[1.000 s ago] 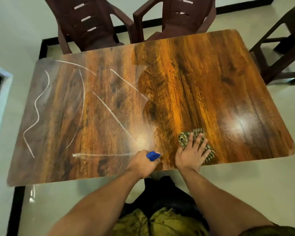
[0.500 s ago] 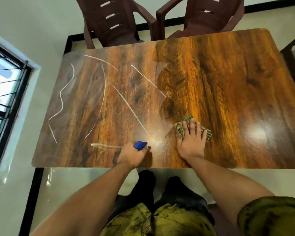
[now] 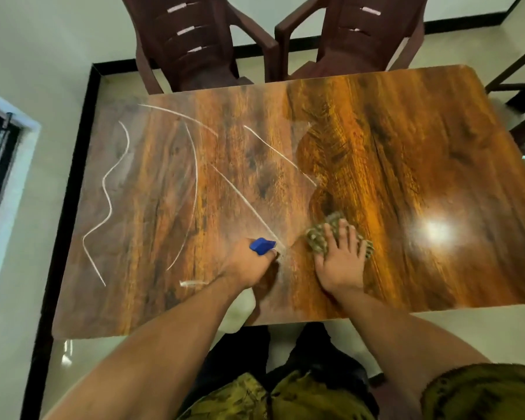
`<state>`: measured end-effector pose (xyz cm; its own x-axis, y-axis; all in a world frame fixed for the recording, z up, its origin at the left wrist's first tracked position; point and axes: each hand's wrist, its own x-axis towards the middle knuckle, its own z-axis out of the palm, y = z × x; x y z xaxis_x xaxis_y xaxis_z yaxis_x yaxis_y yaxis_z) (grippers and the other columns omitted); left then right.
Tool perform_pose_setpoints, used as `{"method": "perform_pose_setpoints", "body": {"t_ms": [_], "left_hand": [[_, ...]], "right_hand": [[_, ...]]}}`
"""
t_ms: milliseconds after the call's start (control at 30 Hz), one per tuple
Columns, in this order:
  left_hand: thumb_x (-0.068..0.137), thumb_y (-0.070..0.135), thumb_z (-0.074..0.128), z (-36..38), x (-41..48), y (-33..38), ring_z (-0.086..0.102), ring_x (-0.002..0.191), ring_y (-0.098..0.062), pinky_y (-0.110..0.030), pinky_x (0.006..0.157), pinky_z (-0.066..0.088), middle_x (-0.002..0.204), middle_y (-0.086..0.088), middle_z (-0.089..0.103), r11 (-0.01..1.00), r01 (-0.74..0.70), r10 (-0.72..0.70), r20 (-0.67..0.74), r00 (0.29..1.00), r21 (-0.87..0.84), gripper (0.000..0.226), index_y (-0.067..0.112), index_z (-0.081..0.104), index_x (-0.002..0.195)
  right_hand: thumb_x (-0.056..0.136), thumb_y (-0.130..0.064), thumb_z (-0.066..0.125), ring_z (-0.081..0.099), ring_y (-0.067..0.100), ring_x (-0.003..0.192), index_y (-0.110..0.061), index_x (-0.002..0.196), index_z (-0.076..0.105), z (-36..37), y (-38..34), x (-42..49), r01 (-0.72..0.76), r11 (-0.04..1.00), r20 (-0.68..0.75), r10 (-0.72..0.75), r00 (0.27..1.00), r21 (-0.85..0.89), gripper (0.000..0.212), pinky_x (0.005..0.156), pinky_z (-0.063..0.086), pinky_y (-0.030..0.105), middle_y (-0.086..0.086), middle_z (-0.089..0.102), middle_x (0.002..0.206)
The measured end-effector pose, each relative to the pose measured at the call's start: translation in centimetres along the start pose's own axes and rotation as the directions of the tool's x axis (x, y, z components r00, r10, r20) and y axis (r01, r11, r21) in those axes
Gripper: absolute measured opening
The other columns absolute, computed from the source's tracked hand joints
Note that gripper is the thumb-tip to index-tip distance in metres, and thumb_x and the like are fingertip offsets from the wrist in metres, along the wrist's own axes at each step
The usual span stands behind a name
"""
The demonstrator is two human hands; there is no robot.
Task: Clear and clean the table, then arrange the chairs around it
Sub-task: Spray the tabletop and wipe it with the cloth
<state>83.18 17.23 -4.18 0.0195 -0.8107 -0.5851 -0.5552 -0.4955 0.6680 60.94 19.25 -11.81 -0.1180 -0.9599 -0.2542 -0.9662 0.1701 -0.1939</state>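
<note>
fingers of the left hand point(image 3: 246, 265) curl round a blue spray head point(image 3: 262, 245) over the surface point(image 3: 406, 147), near its near edge. right hand point(image 3: 340, 262) lies flat, fingers straight, pressing a cloth point(image 3: 319, 237) just right of it. the left hand hides whatever lies below the spray head.

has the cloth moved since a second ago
Yes: under the right hand, the cloth slid left, closer to the diagonal chalk line, and farther from the table's near edge.

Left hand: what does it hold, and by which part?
The left hand grips a spray bottle round its neck, just under the blue nozzle.
</note>
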Motion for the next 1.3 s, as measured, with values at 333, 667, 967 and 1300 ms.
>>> {"method": "perform_pose_setpoints", "body": {"t_ms": [333,667,967,1300], "left_hand": [[0.093,0.024,0.066,-3.5,4.3,2.6,0.068,0.077,-0.03,-0.045,0.073,0.056,0.081,-0.016,0.071,0.992,-0.117,0.115,0.039,0.993,0.042,0.018,0.008,0.069,0.086],[0.095,0.028,0.063,-5.1,12.0,8.6,0.052,0.06,-0.024,-0.045,0.062,0.05,0.067,-0.013,0.053,0.99,-0.101,0.09,0.112,0.99,0.095,0.034,0.001,0.056,0.075],[0.088,0.021,0.066,-7.2,22.5,15.5,0.05,0.06,-0.025,-0.045,0.057,0.046,0.065,-0.013,0.051,1.0,-0.003,0.002,-0.012,1.0,-0.019,0.028,0.006,0.054,0.069],[0.088,0.018,0.069,-10.5,31.7,19.1,0.052,0.054,-0.019,-0.022,0.044,0.044,0.067,-0.011,0.058,0.989,-0.001,-0.028,-0.194,0.981,-0.147,0.019,0.003,0.062,0.079]], "right_hand": [[0.096,-0.054,0.032,-0.01,0.026,0.153,-0.031,0.157,0.018,0.4,-9.0,0.6,0.6,0.8,0.282,-0.573,0.769,-0.01,0.067,0.121,-0.013,0.051,0.003,0.006,0.167],[0.098,-0.053,0.03,-0.021,0.044,0.147,-0.021,0.157,-0.009,-1.8,-11.7,10.0,-0.167,0.983,0.11,0.175,0.978,-0.082,0.077,0.116,-0.008,0.067,0.019,-0.017,0.163],[0.095,-0.056,0.026,-0.008,0.027,0.153,-0.035,0.157,0.015,-4.4,-6.8,24.2,0.354,0.934,0.071,-0.351,0.934,-0.039,0.067,0.121,-0.002,0.059,-0.001,-0.003,0.166],[0.095,-0.05,0.03,0.005,0.031,0.153,-0.026,0.151,0.037,-5.3,-13.3,33.7,0.725,0.688,0.124,-0.716,0.687,-0.043,0.061,0.12,0.004,0.061,0.006,0.026,0.162]]}}
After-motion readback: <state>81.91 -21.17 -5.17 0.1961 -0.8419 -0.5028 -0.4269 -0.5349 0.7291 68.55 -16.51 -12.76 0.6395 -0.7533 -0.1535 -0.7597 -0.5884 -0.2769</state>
